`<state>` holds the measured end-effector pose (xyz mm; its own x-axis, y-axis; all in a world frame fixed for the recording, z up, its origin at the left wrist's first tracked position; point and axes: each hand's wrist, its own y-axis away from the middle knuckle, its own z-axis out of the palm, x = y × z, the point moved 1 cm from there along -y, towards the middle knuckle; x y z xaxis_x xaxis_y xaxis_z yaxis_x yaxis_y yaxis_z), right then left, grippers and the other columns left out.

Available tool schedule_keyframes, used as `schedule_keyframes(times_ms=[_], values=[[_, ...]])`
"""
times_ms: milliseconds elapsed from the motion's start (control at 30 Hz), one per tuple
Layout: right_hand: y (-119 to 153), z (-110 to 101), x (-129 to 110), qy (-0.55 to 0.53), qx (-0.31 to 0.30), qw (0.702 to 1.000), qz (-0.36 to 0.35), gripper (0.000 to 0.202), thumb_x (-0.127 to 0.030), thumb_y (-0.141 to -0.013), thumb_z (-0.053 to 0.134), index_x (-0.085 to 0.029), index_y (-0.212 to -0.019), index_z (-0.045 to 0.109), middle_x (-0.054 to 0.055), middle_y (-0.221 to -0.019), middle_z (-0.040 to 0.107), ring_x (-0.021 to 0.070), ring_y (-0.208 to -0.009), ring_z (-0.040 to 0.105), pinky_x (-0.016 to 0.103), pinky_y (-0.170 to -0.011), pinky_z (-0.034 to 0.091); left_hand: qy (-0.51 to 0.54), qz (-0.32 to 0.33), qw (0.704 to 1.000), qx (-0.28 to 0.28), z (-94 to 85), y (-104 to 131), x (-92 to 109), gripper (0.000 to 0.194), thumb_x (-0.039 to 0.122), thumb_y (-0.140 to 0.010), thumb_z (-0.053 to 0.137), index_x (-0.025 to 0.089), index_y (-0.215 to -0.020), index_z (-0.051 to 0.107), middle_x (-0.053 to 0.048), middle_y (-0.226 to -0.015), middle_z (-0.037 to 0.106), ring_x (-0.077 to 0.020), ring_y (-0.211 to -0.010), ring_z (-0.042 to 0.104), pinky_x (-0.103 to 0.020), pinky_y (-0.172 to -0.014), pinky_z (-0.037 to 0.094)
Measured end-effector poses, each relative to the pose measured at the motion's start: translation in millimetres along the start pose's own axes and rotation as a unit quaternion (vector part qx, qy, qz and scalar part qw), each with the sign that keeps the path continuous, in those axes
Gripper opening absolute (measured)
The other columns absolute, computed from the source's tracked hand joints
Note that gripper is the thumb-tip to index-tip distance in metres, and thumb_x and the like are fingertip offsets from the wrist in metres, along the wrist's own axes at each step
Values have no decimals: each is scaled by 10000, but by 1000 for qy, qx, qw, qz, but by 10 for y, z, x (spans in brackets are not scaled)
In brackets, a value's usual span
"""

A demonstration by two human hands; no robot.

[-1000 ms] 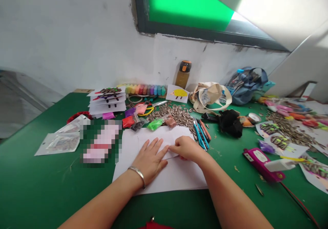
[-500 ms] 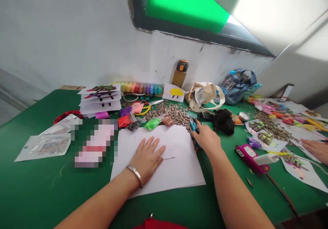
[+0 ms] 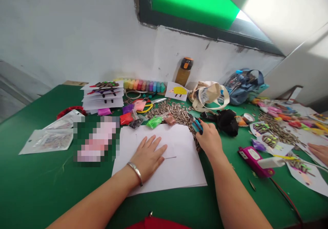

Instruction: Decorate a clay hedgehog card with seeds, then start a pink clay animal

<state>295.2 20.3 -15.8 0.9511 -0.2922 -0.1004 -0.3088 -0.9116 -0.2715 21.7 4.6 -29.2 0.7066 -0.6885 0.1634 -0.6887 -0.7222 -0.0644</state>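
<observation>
White paper (image 3: 179, 171) lies on the green table, with a short dark line drawn on it. My left hand (image 3: 147, 159) rests flat on this paper, fingers spread, a silver bangle at the wrist. Just past the paper's right edge, my right hand (image 3: 209, 138) has its fingers closed around a blue tool (image 3: 197, 125), whose exact kind is hard to make out. Striped seeds (image 3: 176, 111) are heaped behind the paper and partly beside the tool. Small bags of green clay (image 3: 154, 122) and red clay (image 3: 126, 118) touch or sit near the paper's back edge.
Stacked cards (image 3: 102, 102) stand at the back left, near scissors (image 3: 146, 108). A bottle (image 3: 183, 72) is by the wall. A black cloth item (image 3: 227, 122) and a magenta device (image 3: 256, 162) lie at right. Another person's hand (image 3: 319, 152) is at the far right.
The view has shifted slightly. My right hand now holds the blue tool turned a little differently, its fingers more tightly round it. My left hand stays flat on the paper.
</observation>
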Motion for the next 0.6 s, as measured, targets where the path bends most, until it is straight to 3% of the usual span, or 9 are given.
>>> schedule_keyframes(times_ms=[167, 333, 467, 600], values=[[24, -14, -52, -13, 20, 999, -34, 344, -119, -783, 488, -167, -1122, 518, 105, -1035, 598, 223, -901, 548, 294, -719, 374, 1, -5, 1000, -14, -34, 3, 18, 405, 347, -924, 425, 300, -1323, 478, -92, -1432, 421, -326, -1351, 297, -549, -1084, 225], [34, -40, -79, 9, 41, 998, -37, 353, -142, -828, 448, -159, -1176, 511, 115, -1019, 635, 256, -917, 566, 340, -744, 388, 12, -9, 1000, -14, -40, 3, 23, 406, 343, -925, 429, 303, -1327, 474, -92, -1436, 414, -322, -1357, 286, -550, -1092, 203], [39, -52, -127, -78, 11, 995, -53, 414, -219, -830, 475, -176, -1241, 482, 126, -1146, 603, 265, -1009, 560, 344, -771, 423, 20, -9, 1000, -13, -30, 6, 16, 406, 362, -929, 416, 303, -1326, 474, -91, -1441, 408, -325, -1356, 288, -546, -1095, 199], [168, -107, -253, -165, -54, 978, -113, 449, -323, -839, 506, -215, -1274, 480, 95, -1059, 618, 245, -951, 586, 344, -783, 455, 31, -3, 999, 0, -18, 20, -12, 400, 365, -926, 418, 301, -1316, 484, -80, -1437, 416, -312, -1359, 284, -537, -1100, 186]])
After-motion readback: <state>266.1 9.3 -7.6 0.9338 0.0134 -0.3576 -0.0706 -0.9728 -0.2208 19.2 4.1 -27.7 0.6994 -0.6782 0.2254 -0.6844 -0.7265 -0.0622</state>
